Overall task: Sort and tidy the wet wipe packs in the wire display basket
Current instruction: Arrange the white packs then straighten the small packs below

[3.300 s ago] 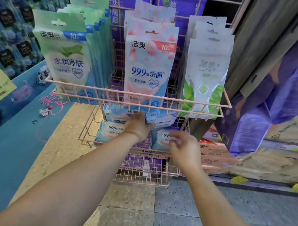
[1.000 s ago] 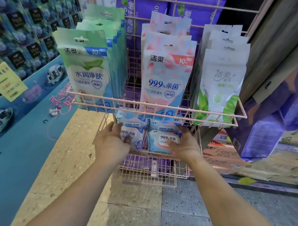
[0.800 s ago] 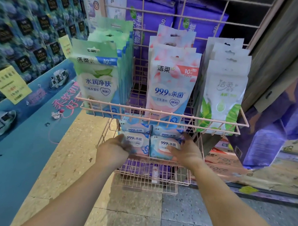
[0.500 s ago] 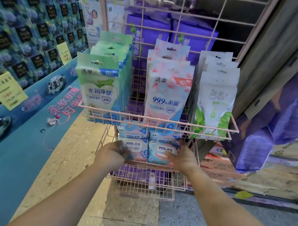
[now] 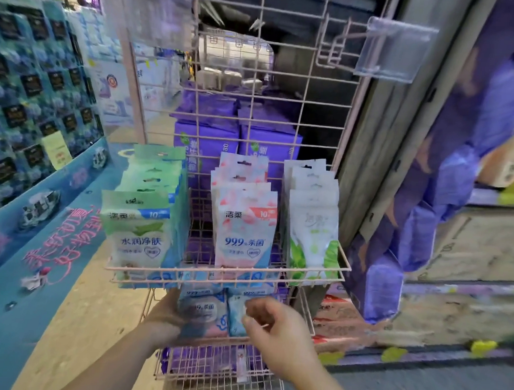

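A pink wire upper basket [image 5: 226, 272] holds three upright rows of wet wipe packs: green packs [image 5: 136, 231] at left, pink packs [image 5: 244, 232] in the middle, white packs [image 5: 313, 226] at right. In the middle basket [image 5: 305, 312] beneath it lie flat blue-pink packs. My left hand [image 5: 165, 317] grips the left edge of the left flat pack [image 5: 203, 309]. In front of the right flat pack [image 5: 235, 317], my right hand [image 5: 273, 328] hovers with loosely curled, parted fingers and holds nothing.
A lower basket [image 5: 212, 372] holds purple packs. Purple bags [image 5: 208, 139] stand behind the wire grid. A clear tag holder [image 5: 394, 50] juts out at top right. Purple bundles [image 5: 419, 231] hang at right, with boxes [image 5: 341, 316] below. A blue display platform [image 5: 41, 244] runs along the left.
The camera has tilted up, showing more of the grid. My right hand has come off the right flat pack and pulled back toward me. My left hand stays on the left pack.
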Demonstrator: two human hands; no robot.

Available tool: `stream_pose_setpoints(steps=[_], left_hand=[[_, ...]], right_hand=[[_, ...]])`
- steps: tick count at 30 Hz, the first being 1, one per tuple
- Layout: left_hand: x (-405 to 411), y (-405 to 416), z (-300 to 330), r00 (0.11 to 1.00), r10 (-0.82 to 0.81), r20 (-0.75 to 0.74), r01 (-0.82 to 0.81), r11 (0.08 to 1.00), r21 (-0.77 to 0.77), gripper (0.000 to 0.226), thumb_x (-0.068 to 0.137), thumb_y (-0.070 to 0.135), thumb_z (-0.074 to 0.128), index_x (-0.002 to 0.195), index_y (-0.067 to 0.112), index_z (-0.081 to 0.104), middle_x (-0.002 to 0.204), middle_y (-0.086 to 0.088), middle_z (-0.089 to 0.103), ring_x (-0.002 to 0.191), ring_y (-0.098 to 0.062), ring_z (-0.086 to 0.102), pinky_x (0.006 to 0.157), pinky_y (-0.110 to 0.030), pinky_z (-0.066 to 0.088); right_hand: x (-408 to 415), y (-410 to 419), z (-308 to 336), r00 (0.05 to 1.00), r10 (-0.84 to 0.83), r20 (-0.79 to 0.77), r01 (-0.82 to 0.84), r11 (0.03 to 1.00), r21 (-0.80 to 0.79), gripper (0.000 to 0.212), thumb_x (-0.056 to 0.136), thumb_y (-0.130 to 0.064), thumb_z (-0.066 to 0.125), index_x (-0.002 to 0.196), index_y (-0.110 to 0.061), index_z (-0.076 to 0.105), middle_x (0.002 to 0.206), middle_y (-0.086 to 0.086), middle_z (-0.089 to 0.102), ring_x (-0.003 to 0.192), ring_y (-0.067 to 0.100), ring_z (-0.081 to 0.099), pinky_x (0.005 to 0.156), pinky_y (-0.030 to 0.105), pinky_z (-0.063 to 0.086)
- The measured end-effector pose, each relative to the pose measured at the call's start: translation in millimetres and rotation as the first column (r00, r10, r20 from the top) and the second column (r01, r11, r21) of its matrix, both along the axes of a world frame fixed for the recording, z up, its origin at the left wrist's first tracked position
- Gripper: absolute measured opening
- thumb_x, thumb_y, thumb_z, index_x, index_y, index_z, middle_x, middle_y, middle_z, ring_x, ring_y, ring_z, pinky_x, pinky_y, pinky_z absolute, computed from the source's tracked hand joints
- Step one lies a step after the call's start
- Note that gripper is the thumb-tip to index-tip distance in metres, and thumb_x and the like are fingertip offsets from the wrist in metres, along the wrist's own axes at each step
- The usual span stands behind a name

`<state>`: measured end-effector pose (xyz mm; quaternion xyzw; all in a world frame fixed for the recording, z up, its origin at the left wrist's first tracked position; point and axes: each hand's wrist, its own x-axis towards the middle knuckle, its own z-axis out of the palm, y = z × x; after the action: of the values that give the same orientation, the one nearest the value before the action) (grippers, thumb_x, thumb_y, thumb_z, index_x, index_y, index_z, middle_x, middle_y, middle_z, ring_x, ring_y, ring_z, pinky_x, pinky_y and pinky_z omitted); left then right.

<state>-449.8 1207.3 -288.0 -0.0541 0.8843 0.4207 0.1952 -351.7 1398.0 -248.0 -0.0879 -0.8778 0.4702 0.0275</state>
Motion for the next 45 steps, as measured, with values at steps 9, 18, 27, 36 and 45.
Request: stream_pose_setpoints(steps=[9,18,27,36,45], left_hand=[[68,14,64,0.921,-0.161,-0.354,0.199,0.977,0.074,0.027,0.081,0.026,0.072,0.089,0.051,0.066,0.101,0.023,0.071,0.086,0.007,0.064,0.088,-0.023,0.052],[33,67,148,0.812,-0.072,-0.580,0.238,0.947,0.217,0.077,0.088,0.024,0.059,0.149,0.040,0.015,0.162,0.008,-0.002,0.139,0.010,-0.001,0.108,-0.007,0.008],[32,51,156,0.907,-0.073,-0.414,0.202,0.940,0.276,0.074,0.088,0.025,0.053,0.149,0.042,0.016,0.130,0.016,0.052,0.087,-0.003,0.055,0.087,-0.025,0.045],[67,-1,144,0.220,0.205,-0.954,-0.084,0.978,0.191,0.042,0.085,0.036,0.054,0.127,0.028,0.053,0.128,0.013,0.049,0.124,0.007,0.038,0.105,-0.016,0.030],[-22,-37,152,0.796,0.111,-0.596,0.046,0.969,0.242,0.040,0.100,0.032,0.040,0.138,0.044,0.035,0.157,0.002,0.024,0.144,-0.009,0.017,0.113,-0.024,0.015]], right_hand=[[-2,26,96,0.832,-0.288,-0.475,0.144,0.938,-0.316,0.021,0.083,-0.008,0.069,0.082,-0.028,0.065,0.073,-0.010,0.069,0.064,-0.002,0.059,0.063,0.010,0.047],[-69,4,112,0.973,0.036,-0.228,-0.040,0.999,-0.016,0.054,0.092,-0.040,0.056,0.140,-0.028,0.035,0.120,-0.011,0.064,0.109,0.008,0.061,0.090,0.024,0.046],[-68,5,116,0.986,0.068,-0.150,-0.060,0.996,0.061,0.045,0.093,-0.046,0.050,0.134,-0.033,0.039,0.113,-0.011,0.067,0.104,0.014,0.062,0.084,0.030,0.048],[-66,4,106,0.978,-0.028,-0.205,0.026,1.000,-0.009,0.046,0.090,-0.044,0.056,0.133,-0.034,0.044,0.102,-0.023,0.064,0.088,-0.010,0.057,0.067,0.009,0.041],[-67,-8,100,0.959,-0.095,-0.265,0.090,0.996,-0.028,0.056,0.091,-0.046,0.053,0.142,-0.033,0.033,0.084,-0.029,0.055,0.076,-0.007,0.051,0.063,0.018,0.038]])
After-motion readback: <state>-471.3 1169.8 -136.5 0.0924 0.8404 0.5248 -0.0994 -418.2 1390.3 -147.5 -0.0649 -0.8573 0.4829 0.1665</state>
